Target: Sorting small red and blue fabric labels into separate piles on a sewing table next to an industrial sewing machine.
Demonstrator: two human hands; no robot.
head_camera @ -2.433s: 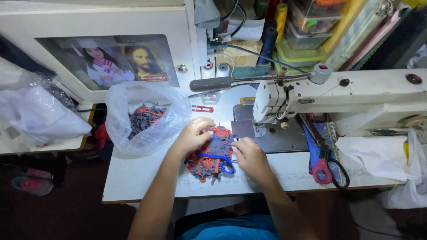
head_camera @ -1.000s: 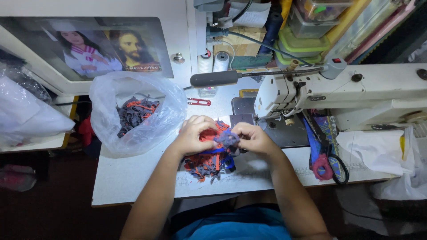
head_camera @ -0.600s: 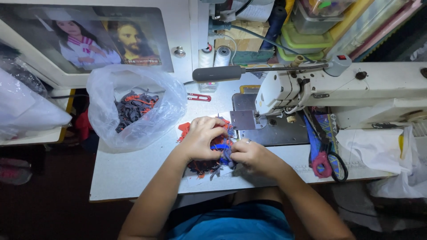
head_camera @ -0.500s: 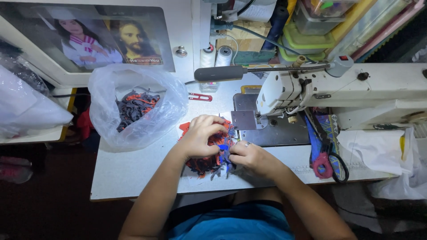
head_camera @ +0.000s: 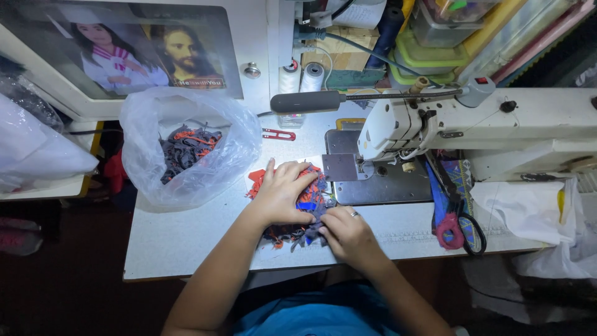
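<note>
Grey and orange fabric pieces (head_camera: 292, 214) lie in a small heap on the white table (head_camera: 180, 242), just in front of the sewing machine (head_camera: 435, 121) and beside its steel plate (head_camera: 379, 180). The left hand (head_camera: 283, 193) rests flat on top of the heap, fingers spread and pressing down. The right hand (head_camera: 349, 233), with a ring on one finger, sits at the heap's near right edge with its fingers curled onto the cloth; whether they pinch a piece cannot be told from this view. The two hands are nearly touching. To the left of the heap, a clear plastic bag (head_camera: 186, 146) stands open with more grey and orange pieces inside. Red thread snips (head_camera: 278, 134) lie on the table behind the heap, near two thread spools (head_camera: 300, 78). A grey lamp (head_camera: 308, 101) on a flexible stalk reaches over the table from the machine's top. Scissors (head_camera: 459, 221) with a pink and a black handle rest to the right of the plate, on a patterned strip. White cloth (head_camera: 522, 208) lies beyond them at the table's right end.
</note>
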